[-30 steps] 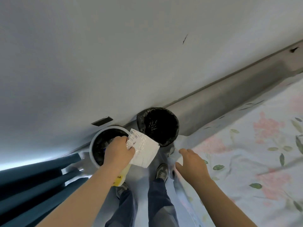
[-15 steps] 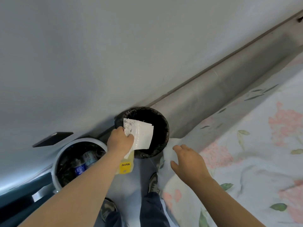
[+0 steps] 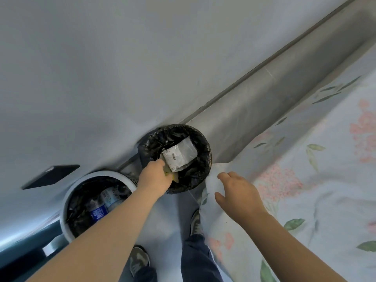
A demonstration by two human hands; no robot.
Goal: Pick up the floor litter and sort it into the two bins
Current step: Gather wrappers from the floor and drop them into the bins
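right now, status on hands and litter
Left hand over black-bagged round bin, grip hidden. White barcoded plastic packet in bin mouth. Right hand open, empty. Nothing blocking.

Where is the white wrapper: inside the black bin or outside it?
Inside. The white wrapper shows within the rim of the black bin. Whether the left hand grips it cannot be told.

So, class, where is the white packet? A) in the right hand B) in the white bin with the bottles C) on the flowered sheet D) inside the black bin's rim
D: the packet shows inside the rim of the black bin, just beyond the left hand.
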